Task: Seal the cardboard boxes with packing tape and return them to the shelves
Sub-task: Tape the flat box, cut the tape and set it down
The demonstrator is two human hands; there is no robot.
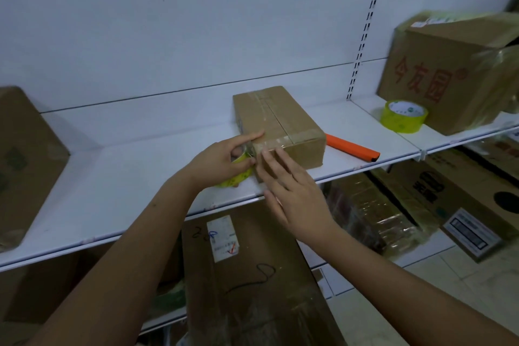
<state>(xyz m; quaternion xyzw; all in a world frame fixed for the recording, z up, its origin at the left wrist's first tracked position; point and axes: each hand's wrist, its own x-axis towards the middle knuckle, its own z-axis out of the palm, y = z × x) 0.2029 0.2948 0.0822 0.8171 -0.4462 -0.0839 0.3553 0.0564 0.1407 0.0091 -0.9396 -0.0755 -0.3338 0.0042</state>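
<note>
Two hands work at the near-left corner of the small cardboard box [279, 123], which lies flat on the white shelf [126, 154], roughly mid-shelf w/ its long side running away from you. Your left hand [222, 161] grips the yellow-green tape roll [237, 175]: fingers curled round it, thumb along the top edge of the box's left side, roll held just off the box's near-left corner. A clear strip of tape [286, 142] runs from the roll across the box top near its front edge. Your right hand [292, 191] is flat, fingers straight & slightly spread, fingertips [266, 153] pressing on the box's front face & top edge right by the roll. It holds nothing.

Older tape shows along the box's centre seam. An orange cutter [352, 147] lies on the shelf just right of the box, near but apart. Further right, on the next shelf section, a second tape roll [404, 116] stands beside a large box w/ red print [446, 73], touching or nearly so; can't tell which. Another brown box [25, 160] sits at the far left of the shelf, well apart. Below the shelf: a tall box w/ a white label [238, 275], plus more cartons [438, 202] to the right.
</note>
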